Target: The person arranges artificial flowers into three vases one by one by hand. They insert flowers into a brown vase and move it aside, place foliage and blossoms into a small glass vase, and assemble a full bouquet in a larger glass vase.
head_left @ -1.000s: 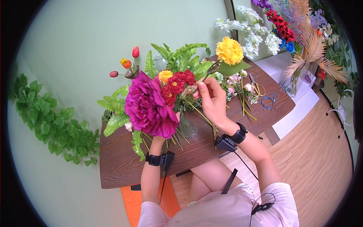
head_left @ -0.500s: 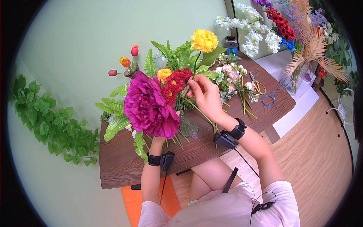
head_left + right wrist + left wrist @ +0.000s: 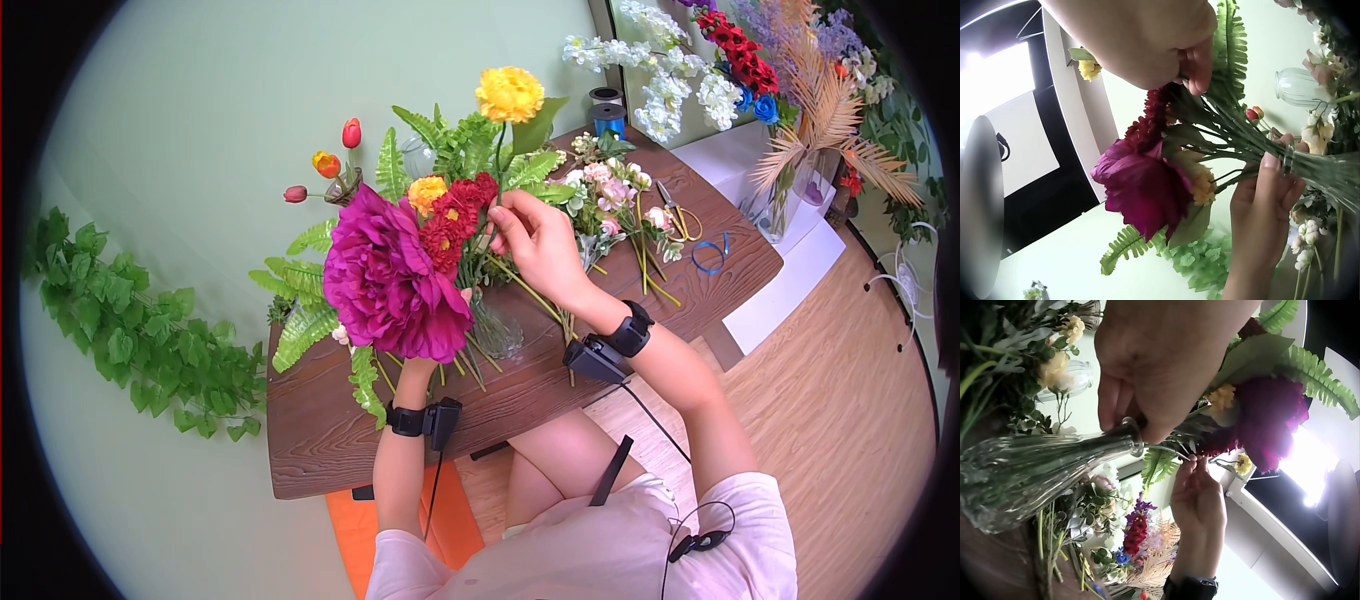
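My left hand (image 3: 1154,362) grips the neck of a ribbed clear glass vase (image 3: 1047,475), just under its rim. Many green stems run down inside the vase. Out of its mouth spread a big purple peony (image 3: 395,275), red blooms (image 3: 455,225), a small orange-yellow flower (image 3: 427,194) and fern leaves (image 3: 305,335). In the head view the peony hides most of the left hand. My right hand (image 3: 540,240) pinches the stem of a tall yellow flower (image 3: 510,95) beside the red blooms. That flower stands upright above the bouquet, a broad leaf below its head.
On the right of the wooden table (image 3: 330,450) lie pale pink and white flowers (image 3: 610,185), scissors (image 3: 682,215) and a blue loop (image 3: 711,256). Spools (image 3: 607,118) stand at the back. Tulips (image 3: 326,164) rise behind the bouquet; a large arrangement (image 3: 815,120) stands far right.
My right hand has brought the yellow flower left and closer to the bouquet, its stem turning from slanted to nearly upright. The left hand keeps its hold on the vase.
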Motion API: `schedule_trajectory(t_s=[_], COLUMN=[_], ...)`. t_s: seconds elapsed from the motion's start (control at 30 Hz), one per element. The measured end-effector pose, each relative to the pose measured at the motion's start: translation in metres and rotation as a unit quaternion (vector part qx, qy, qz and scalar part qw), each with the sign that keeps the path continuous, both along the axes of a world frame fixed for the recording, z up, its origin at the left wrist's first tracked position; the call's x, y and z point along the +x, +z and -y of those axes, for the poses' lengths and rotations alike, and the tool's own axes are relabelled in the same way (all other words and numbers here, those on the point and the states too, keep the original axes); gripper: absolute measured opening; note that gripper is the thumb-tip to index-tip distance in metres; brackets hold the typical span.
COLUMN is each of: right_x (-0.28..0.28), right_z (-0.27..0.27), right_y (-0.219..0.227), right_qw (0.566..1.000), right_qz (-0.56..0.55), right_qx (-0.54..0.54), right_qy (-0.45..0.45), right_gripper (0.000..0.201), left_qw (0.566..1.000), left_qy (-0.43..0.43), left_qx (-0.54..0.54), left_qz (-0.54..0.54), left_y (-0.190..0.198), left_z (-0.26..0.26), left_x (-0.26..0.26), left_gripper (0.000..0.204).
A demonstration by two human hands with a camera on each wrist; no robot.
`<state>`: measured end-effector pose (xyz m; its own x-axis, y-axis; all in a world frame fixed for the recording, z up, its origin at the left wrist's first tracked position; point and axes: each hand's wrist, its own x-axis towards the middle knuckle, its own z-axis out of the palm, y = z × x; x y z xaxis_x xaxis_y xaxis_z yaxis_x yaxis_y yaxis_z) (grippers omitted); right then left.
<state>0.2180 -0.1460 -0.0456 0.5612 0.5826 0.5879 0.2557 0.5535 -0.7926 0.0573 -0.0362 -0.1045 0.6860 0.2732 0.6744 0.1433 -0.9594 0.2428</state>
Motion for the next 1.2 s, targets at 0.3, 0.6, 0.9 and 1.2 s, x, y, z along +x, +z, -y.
schedule_trajectory(t_s=[0.3, 0.6, 0.9, 1.2], right_x=[-0.004, -0.010, -0.013, -0.012], right_z=[-0.001, 0.001, 0.004, -0.003], right_y=[-0.002, -0.003, -0.019, -0.012], right_qw=[1.000, 0.999, 0.985, 0.993], right_qz=[-0.006, -0.007, 0.122, 0.089], right_qx=[0.002, -0.018, -0.120, -0.047], right_qy=[-0.005, 0.025, -0.028, -0.054], right_gripper=[0.012, 0.012, 0.015, 0.014], left_qw=[0.993, 0.998, 0.997, 0.993], left_qy=[-0.001, 0.056, 0.055, 0.042], left_qx=[-0.120, -0.027, 0.039, -0.110], left_qz=[-0.002, 0.033, 0.030, -0.016], left_y=[-0.014, -0.028, 0.012, 0.015], left_z=[-0.010, -0.023, 0.014, 0.017], left_x=[0.003, 0.008, 0.004, 0.001], left_gripper=[0.024, 0.023, 0.036, 0.037])
